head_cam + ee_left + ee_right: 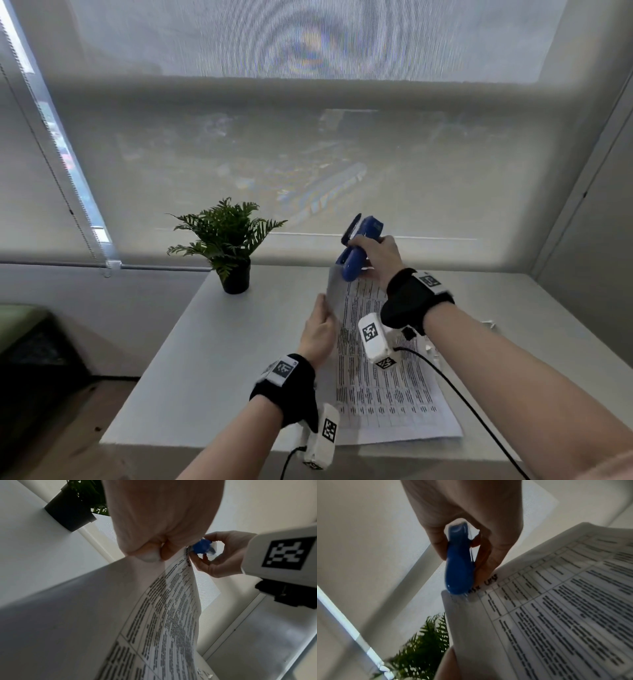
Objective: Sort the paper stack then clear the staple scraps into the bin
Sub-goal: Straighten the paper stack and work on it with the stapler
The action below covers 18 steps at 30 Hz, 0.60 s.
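Observation:
A stack of printed table sheets [383, 387] lies on the white table [191, 359], its far end lifted off the surface. My left hand [320, 330] pinches the raised left edge of the paper [154, 615]. My right hand [376, 255] grips a blue staple remover [358, 251], whose tip sits on the top left corner of the sheets [556, 608]. In the right wrist view the blue staple remover [458, 566] has its small teeth against the paper corner. No bin is in view.
A potted fern [227, 240] in a black pot stands at the table's back left. Small white bits [488, 323] lie on the table right of the papers. A window with a lowered blind [308, 154] is behind the table. A cable [455, 390] runs from my right wrist.

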Each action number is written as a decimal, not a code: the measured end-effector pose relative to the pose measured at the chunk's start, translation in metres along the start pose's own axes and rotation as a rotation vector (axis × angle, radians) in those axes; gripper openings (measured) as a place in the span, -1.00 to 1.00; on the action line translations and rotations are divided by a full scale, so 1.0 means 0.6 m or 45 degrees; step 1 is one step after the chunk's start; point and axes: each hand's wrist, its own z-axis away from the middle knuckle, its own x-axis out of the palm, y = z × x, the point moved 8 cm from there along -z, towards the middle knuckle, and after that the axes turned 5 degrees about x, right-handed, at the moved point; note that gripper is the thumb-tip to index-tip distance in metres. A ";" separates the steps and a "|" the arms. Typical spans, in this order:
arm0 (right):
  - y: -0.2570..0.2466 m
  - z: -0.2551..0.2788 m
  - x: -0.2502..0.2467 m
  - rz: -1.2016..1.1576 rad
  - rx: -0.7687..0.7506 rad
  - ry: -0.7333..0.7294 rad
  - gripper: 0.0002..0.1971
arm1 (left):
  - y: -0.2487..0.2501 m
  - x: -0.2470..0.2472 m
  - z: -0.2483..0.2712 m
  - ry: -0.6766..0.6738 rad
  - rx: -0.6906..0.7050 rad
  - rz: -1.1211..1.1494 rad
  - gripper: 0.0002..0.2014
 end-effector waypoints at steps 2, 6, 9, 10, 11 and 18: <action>-0.008 -0.002 0.010 0.142 -0.053 0.031 -0.45 | 0.003 -0.001 -0.001 -0.008 0.008 0.012 -0.63; -0.029 0.003 0.048 0.417 -0.225 -0.021 -0.65 | 0.013 -0.008 -0.002 -0.014 0.021 0.070 -0.61; -0.035 0.004 0.058 0.438 -0.244 0.015 -0.64 | 0.009 -0.008 -0.004 -0.045 0.007 0.108 -0.65; -0.037 0.003 0.062 0.429 -0.249 0.031 -0.60 | 0.004 -0.007 -0.006 -0.050 0.005 0.119 -0.67; -0.038 0.003 0.066 0.428 -0.262 0.041 -0.58 | 0.003 -0.007 -0.006 -0.055 -0.008 0.128 -0.71; -0.038 0.001 0.105 0.557 -0.364 0.007 -0.50 | -0.007 -0.009 -0.007 -0.083 0.003 0.190 -0.76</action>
